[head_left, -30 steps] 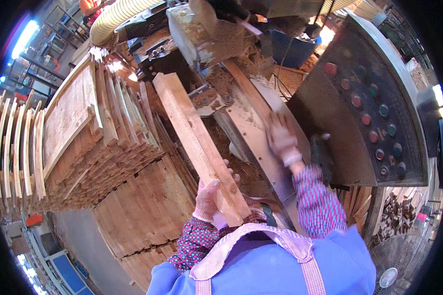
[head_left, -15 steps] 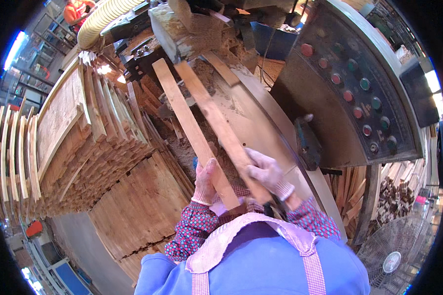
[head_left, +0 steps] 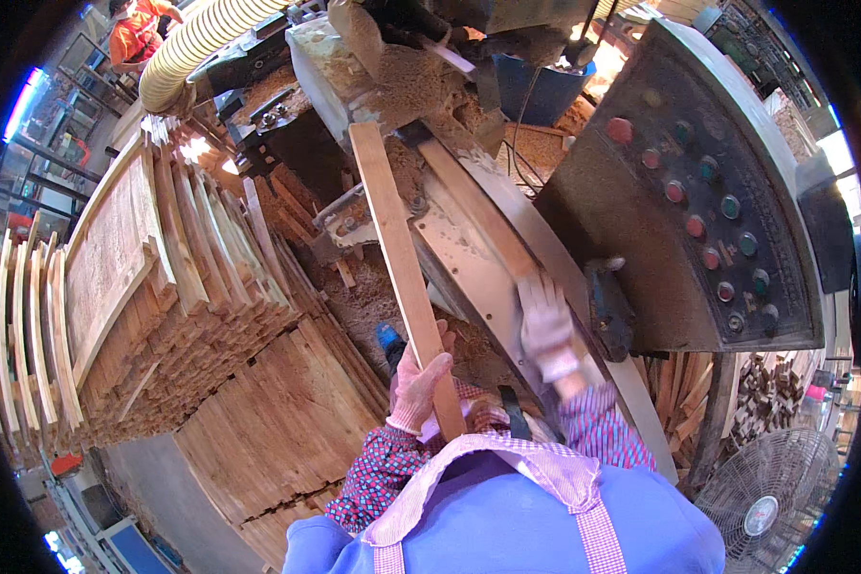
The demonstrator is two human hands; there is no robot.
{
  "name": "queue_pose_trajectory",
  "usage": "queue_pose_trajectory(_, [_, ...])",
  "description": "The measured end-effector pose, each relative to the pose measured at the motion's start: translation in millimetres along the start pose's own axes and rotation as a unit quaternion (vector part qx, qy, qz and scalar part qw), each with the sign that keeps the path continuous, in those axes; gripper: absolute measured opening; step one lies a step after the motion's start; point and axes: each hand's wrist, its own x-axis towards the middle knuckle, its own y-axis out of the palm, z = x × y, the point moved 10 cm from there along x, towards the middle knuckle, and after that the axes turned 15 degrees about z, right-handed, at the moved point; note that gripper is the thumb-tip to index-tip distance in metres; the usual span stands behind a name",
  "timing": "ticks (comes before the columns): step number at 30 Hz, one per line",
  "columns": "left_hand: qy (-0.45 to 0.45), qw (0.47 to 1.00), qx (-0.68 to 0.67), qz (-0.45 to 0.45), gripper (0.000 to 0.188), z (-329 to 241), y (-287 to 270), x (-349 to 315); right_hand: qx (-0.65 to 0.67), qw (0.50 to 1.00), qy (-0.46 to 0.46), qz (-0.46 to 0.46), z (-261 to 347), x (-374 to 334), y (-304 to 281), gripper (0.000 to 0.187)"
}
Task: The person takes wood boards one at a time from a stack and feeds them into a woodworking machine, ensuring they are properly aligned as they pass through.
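Note:
My left hand (head_left: 419, 383), in a pale work glove, is closed round the lower part of a long wooden strip (head_left: 402, 258). That strip points away from me, tilted a little left, its near end close to my apron. Farther right, a second wooden strip (head_left: 478, 210) lies along the machine's metal bed (head_left: 464, 253), beside the long guide rail (head_left: 536, 230). My right hand (head_left: 548, 325), gloved and slightly blurred, rests at the near end of this strip with its fingers stretched forward. The strip's far end reaches a dark part of the machine.
Stacked boards (head_left: 191, 316) stand on the left. A control panel (head_left: 708, 201) with red and green buttons rises on the right, above a fan (head_left: 761, 512). A ribbed hose (head_left: 206, 43) and sawdust-covered machinery (head_left: 402, 86) are ahead. A person in orange (head_left: 139, 33) is far left.
My right hand has moved forward and opened from its grip on a strip, which now lies along the bed by the rail. The strip in my left hand has shifted right.

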Motion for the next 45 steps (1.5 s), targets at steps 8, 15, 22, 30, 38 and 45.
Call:
queue_pose_trajectory(8, [0.039, 0.998, 0.035, -0.033, 0.053, -40.5, -17.8, 19.3, 0.022, 0.994, -0.095, -0.058, 19.1, 202.1, -17.0, 0.051])
queue_pose_trajectory(15, [0.109, 0.977, 0.172, -0.058, 0.047, -27.4, -7.8, 25.2, 0.472, 0.820, -0.107, 0.307, 129.2, 5.2, -60.7, 0.079])
queue_pose_trajectory(22, [0.323, 0.524, 0.779, -0.120, 0.056, -285.7, 28.2, -73.3, 0.118, 0.991, -0.064, 0.004, 21.7, -157.5, -9.7, 0.072])
queue_pose_trajectory(30, [-0.118, 0.212, 0.762, -0.600, 0.081, -633.3, -249.3, -263.5, 0.013, 0.999, 0.018, 0.033, 2.8, -14.2, 2.2, 0.053])
queue_pose_trajectory(38, [-0.359, 0.258, 0.633, -0.635, 0.071, -695.1, -382.5, -292.5, -0.073, 0.995, -0.012, 0.066, -19.7, 180.2, 25.5, 0.056])
queue_pose_trajectory(45, [-0.354, 0.317, 0.628, -0.616, 0.042, -693.9, -346.7, -286.1, 0.068, 0.996, -0.053, 0.018, 26.0, 226.2, -4.7, 0.053])
